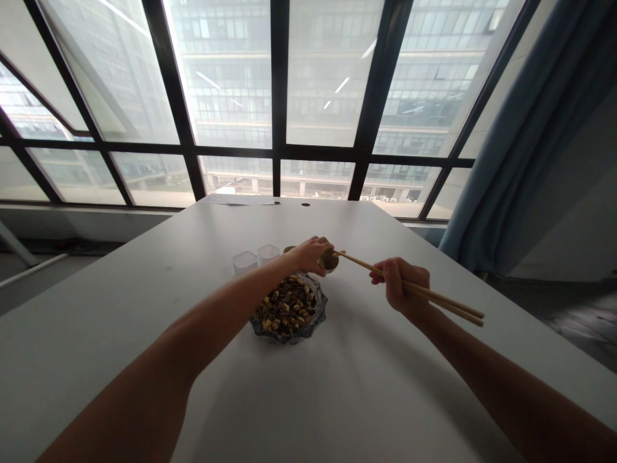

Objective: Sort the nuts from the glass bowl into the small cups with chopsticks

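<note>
My left hand (311, 253) is closed around a small gold-coloured cup (329, 260), held just above the far rim of a glass dish (315, 316). The dish holds mixed nuts and seeds (285, 307). My right hand (399, 285) grips a pair of wooden chopsticks (434, 296); their tips reach left to the cup's edge. Both forearms stretch out over the white table (144, 302).
Two small clear cups (244, 262) (268, 254) stand behind the dish, with part of another gold cup (288, 249) beside them. A sheet of paper (241, 200) lies at the table's far edge. Large windows rise behind, and a blue curtain (525, 148) hangs at right.
</note>
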Demonstrator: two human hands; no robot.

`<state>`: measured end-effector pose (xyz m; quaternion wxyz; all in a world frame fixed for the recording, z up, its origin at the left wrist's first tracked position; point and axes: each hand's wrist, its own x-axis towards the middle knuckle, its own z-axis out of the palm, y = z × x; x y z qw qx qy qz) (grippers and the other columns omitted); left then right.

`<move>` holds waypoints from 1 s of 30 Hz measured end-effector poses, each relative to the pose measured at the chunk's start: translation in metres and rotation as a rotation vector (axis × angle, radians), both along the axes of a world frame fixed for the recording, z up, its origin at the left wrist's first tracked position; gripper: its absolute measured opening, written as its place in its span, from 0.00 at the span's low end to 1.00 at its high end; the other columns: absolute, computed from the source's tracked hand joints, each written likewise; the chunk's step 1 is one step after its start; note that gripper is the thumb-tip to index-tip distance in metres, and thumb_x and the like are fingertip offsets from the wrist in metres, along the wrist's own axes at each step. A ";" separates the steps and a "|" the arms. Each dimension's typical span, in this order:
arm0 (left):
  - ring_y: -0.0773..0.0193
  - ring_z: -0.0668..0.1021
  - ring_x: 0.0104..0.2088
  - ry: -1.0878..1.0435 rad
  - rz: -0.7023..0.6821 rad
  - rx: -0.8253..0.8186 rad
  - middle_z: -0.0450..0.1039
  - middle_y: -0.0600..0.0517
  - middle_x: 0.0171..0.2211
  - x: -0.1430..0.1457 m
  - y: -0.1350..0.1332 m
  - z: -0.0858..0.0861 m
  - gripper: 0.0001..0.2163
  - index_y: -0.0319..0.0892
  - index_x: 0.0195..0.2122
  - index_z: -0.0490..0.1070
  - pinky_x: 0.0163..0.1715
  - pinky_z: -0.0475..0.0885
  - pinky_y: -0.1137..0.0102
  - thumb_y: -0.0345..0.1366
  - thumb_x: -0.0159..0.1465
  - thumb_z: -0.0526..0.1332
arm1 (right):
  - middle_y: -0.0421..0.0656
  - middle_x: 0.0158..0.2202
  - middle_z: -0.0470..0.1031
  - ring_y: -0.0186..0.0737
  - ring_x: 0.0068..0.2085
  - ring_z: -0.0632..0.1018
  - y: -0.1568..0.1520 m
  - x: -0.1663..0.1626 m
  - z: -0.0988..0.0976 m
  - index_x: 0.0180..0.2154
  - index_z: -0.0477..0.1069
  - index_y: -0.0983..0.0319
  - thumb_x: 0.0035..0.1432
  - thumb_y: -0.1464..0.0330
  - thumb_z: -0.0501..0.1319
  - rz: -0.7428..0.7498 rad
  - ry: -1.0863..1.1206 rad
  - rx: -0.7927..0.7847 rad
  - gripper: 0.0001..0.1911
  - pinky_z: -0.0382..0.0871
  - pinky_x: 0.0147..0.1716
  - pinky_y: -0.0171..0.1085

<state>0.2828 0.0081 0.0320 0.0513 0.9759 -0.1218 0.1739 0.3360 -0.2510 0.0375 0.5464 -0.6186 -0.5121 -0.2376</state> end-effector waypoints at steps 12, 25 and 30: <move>0.49 0.77 0.52 0.126 0.149 -0.083 0.75 0.39 0.53 -0.001 -0.011 0.008 0.38 0.35 0.56 0.71 0.53 0.70 0.65 0.51 0.47 0.72 | 0.42 0.21 0.76 0.36 0.21 0.76 0.010 -0.003 0.002 0.27 0.74 0.61 0.68 0.54 0.55 -0.054 0.051 -0.053 0.22 0.69 0.22 0.35; 0.48 0.69 0.63 0.164 0.291 -0.072 0.68 0.40 0.62 -0.031 -0.001 0.022 0.33 0.37 0.63 0.64 0.63 0.59 0.57 0.55 0.63 0.60 | 0.42 0.15 0.74 0.36 0.16 0.74 0.011 -0.035 0.017 0.23 0.73 0.61 0.61 0.46 0.59 0.260 0.457 -0.172 0.28 0.69 0.15 0.33; 0.53 0.72 0.59 -0.098 0.263 -0.218 0.72 0.44 0.58 -0.108 0.019 0.020 0.20 0.42 0.54 0.73 0.62 0.62 0.55 0.49 0.67 0.57 | 0.43 0.19 0.77 0.36 0.19 0.76 0.010 -0.041 0.017 0.23 0.75 0.62 0.61 0.51 0.62 0.314 0.251 -0.385 0.24 0.68 0.18 0.33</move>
